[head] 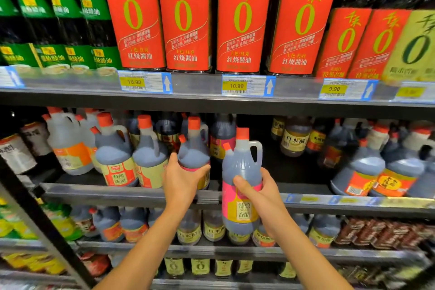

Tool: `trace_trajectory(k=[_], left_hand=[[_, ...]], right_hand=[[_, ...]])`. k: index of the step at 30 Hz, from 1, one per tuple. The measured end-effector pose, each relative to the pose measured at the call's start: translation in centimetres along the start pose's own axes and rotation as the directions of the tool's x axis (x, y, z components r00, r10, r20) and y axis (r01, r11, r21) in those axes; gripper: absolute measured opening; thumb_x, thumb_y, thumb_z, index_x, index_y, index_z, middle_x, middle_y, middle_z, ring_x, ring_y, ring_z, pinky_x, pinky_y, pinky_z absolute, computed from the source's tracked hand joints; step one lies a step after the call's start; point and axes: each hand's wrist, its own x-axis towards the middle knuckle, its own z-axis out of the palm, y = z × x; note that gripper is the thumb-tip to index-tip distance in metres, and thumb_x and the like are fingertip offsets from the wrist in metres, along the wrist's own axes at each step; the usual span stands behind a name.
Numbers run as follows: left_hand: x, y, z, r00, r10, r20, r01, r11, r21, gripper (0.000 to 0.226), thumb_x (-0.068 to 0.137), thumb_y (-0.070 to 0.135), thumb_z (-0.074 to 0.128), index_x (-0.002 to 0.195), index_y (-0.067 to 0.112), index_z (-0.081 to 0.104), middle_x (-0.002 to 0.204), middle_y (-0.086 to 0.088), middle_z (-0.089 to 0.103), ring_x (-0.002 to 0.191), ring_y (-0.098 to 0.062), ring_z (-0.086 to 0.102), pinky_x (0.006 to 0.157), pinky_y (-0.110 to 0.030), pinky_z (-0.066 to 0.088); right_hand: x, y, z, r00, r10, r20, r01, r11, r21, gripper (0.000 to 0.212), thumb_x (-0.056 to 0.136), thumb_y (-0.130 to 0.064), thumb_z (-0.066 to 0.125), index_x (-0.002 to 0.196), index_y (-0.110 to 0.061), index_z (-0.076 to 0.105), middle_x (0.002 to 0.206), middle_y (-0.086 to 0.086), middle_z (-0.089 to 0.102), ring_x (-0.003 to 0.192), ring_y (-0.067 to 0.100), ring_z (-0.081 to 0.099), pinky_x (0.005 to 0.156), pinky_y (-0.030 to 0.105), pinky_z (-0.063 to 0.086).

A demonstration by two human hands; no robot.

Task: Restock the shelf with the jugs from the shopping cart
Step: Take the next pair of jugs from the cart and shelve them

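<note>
1. My right hand (256, 192) is wrapped around the middle of a dark jug (242, 172) with an orange cap and a pink and yellow label, thumb across the front, fingers behind. It is upright, right of frame centre, in front of the middle shelf's edge (131, 193).
2. My left hand (180, 179) clasps a second jug (194, 153) standing on that shelf, just left of centre; thumb on its right, fingers on its left.
3. The held jug faces an open gap on the shelf, with the second jug to its left.
4. More orange-capped jugs (113, 148) stand further left.
5. Across the top of the frame I see red-labelled bottles (242, 23) above yellow price tags (235, 86).
</note>
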Motion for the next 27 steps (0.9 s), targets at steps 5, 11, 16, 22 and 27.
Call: trace_trajectory(k=[5, 11, 16, 22, 27], left_hand=[[0.2, -0.6, 0.1, 1.000, 0.017, 0.013, -0.017, 1.000, -0.004, 0.068, 0.069, 0.047, 0.086, 0.115, 0.012, 0.051, 0.115, -0.008, 0.063, 0.108, -0.030, 0.060, 0.086, -0.047, 0.052], [-1.7, -1.9, -1.1, 0.994, 0.062, 0.090, -0.064, 0.998, 0.017, 0.071, 0.077, 0.043, 0.079, 0.136, 0.021, 0.045, 0.131, 0.001, 0.059, 0.119, -0.022, 0.058, 0.094, -0.047, 0.052], [-3.5, -4.6, -2.6, 0.970, 0.215, 0.110, -0.240, 0.911, 0.336, 0.067, 0.083, 0.043, 0.074, 0.137, 0.014, 0.046, 0.126, -0.004, 0.059, 0.118, -0.025, 0.054, 0.095, -0.044, 0.048], [-3.1, -6.9, -2.9, 0.918, 0.332, 0.217, -0.395, 0.733, 0.553, 0.035, 0.083, 0.044, 0.072, 0.101, 0.018, 0.057, 0.093, 0.002, 0.055, 0.093, -0.025, 0.053, 0.082, -0.037, 0.042], [-2.6, -7.7, -2.9, 0.897, 0.370, 0.242, -0.441, 0.695, 0.569, 0.028, 0.083, 0.039, 0.074, 0.095, 0.020, 0.057, 0.091, 0.002, 0.056, 0.090, -0.024, 0.052, 0.079, -0.038, 0.042]], right_hand=[[-0.1, -0.4, 0.0, 0.998, -0.068, -0.016, 0.068, 0.997, -0.037, 0.049, 0.079, -0.030, 0.084, 0.121, -0.028, 0.058, 0.111, -0.001, 0.073, 0.091, 0.007, 0.074, 0.068, 0.020, 0.058], [-0.5, -1.1, 0.3, 0.972, -0.237, -0.009, 0.234, 0.964, -0.127, 0.058, 0.076, -0.013, 0.088, 0.123, -0.031, 0.059, 0.109, -0.012, 0.072, 0.099, 0.003, 0.071, 0.074, 0.018, 0.056], [-0.1, -1.6, 0.4, 0.924, -0.381, 0.035, 0.378, 0.896, -0.233, 0.084, 0.067, -0.020, 0.094, 0.132, -0.043, 0.048, 0.131, -0.015, 0.057, 0.118, 0.005, 0.060, 0.084, 0.026, 0.058], [2.2, -1.4, 1.9, 0.914, -0.405, -0.027, 0.385, 0.887, -0.256, 0.084, 0.063, -0.026, 0.094, 0.128, -0.043, 0.044, 0.127, -0.021, 0.051, 0.116, -0.001, 0.057, 0.085, 0.027, 0.057], [4.6, -0.6, 2.9, 0.920, -0.357, -0.163, 0.313, 0.918, -0.243, 0.085, 0.063, -0.026, 0.096, 0.128, -0.030, 0.040, 0.118, -0.015, 0.053, 0.107, -0.001, 0.060, 0.077, 0.018, 0.056]])
